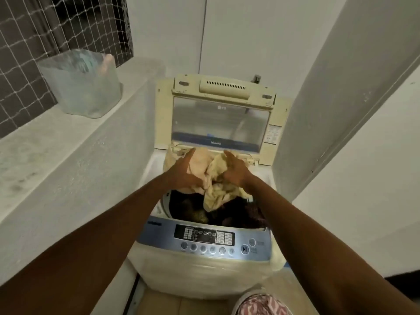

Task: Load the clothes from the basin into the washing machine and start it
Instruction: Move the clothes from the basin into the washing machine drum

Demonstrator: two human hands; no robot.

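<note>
A cream top-loading washing machine (204, 269) stands ahead with its lid (218, 119) raised upright. Dark clothes (227, 214) fill the drum. Over the drum's far side, my left hand (181, 171) and my right hand (236, 171) both grip a crumpled cream and peach cloth (211, 169), which hangs down onto the dark clothes. The blue control panel (204, 239) with its round buttons faces me at the machine's front. At the bottom edge, a basin (245, 298) holds a pink and white patterned garment (261, 305), partly hidden by my right arm.
A concrete ledge (56, 155) runs along the left, with a translucent plastic container (84, 85) on it below a netted window. A white wall (352, 133) closes in on the right. The machine sits in a narrow gap between them.
</note>
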